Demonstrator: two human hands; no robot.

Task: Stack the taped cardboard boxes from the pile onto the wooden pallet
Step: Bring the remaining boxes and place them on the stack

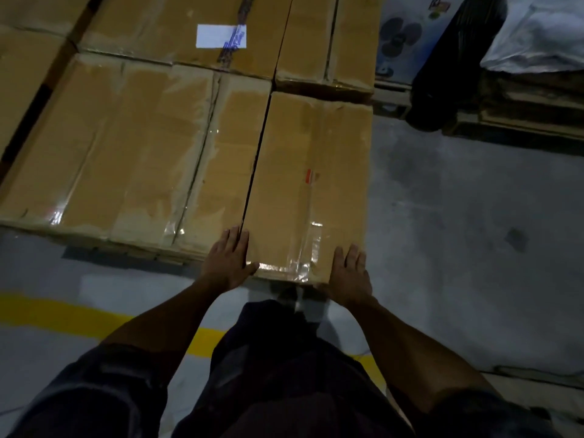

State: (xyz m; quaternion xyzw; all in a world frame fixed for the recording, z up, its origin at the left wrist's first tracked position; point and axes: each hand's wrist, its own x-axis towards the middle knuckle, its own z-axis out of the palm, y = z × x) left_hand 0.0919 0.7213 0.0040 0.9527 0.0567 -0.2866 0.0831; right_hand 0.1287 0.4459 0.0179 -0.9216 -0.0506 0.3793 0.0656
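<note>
A layer of taped cardboard boxes (142, 147) fills the far left, the narrow box (311, 184) lies at its right edge, and the left hand (229, 257) and right hand (349, 273) press flat, fingers straight, on its near corners.

Likely warehouse: stacked boxes (177, 147), floor line (57, 314).

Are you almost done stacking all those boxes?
Several brown taped cardboard boxes already lie side by side in a flat layer. In hand: the left hand and right hand hold the near corners of the narrow taped cardboard box at the row's end. The pile isn't visible, so what's left is unclear.
</note>
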